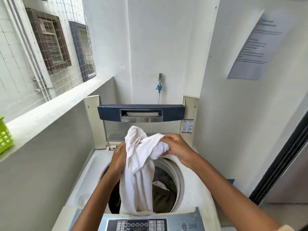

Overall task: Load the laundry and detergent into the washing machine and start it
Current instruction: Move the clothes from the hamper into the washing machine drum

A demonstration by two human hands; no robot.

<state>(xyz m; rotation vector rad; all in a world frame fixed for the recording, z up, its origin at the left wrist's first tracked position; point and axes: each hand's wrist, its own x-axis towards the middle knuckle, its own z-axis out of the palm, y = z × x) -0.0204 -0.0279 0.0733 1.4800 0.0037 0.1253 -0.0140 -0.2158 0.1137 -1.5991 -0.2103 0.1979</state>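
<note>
Hands (119, 157) (177, 147), limp white terry garment (140, 172), round steel drum (176, 174)

Basket (5, 135) on ledge (55, 107) left of washing machine (196, 185)

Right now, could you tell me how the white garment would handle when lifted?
Probably floppy: the white garment hangs in folds between the left hand and right hand. Likely light, since a pinch holds it. It may catch the drum rim.

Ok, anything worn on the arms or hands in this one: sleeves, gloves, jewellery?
No gloves or watch; both forearms are bare. Beige fabric at the lower right corner may be a sleeve. The right hand shows a small dark speck, possibly a ring; the left hand shows none.
</note>
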